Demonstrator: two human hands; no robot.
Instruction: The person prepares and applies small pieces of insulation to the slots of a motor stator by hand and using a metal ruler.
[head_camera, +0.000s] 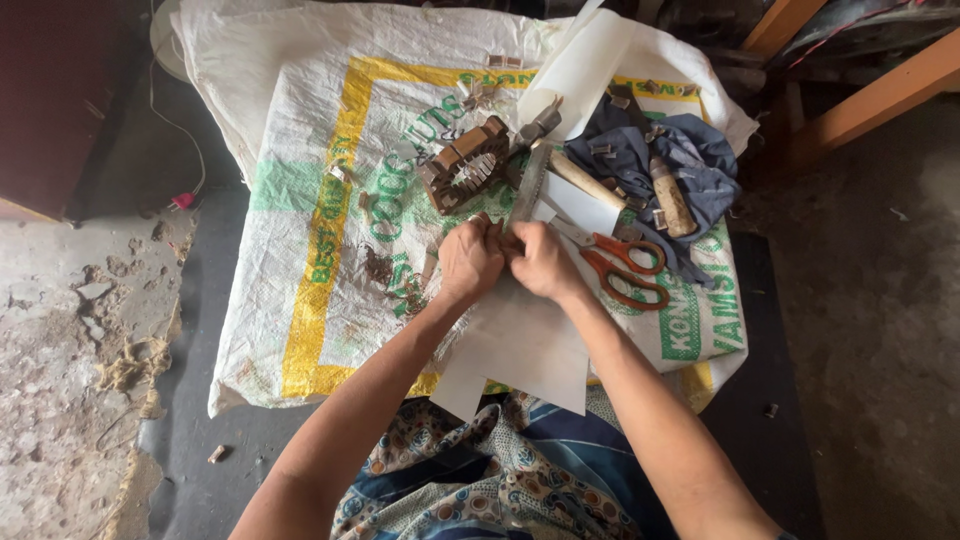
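Left hand: knuckles up, fingers curled shut and pressed against the right hand's fingertips; whatever they pinch is too small to make out.
Right hand: fingers bent closed, meeting the left hand at the middle of the frame, resting on the white paper sheet.
White paper sheet: lies flat under both hands and reaches back toward the person's lap, its near edge overhanging the sack; the fingers sit at its far end.
Metal ruler: a pale strip running away from the joined fingertips, its near end just beyond them; I cannot tell if the fingers touch it.
Motor stator core: brown, squarish, with an open toothed centre, lying on the sack a little beyond the left hand, apart from it.
Orange-handled scissors: closed, lying just to the right of the right hand, loops toward the person.
Woven plastic sack: white with yellow and green print, spread out as the working surface over a dark bench.
Wooden-handled tools: two lying on a crumpled dark blue cloth at the far right, well clear of the hands.
Rolled white paper: at the far edge, beyond the ruler.
Small brown pieces: scattered about the sack's far side and on the cloth.
Patterned garment: covers the lap at the bottom.
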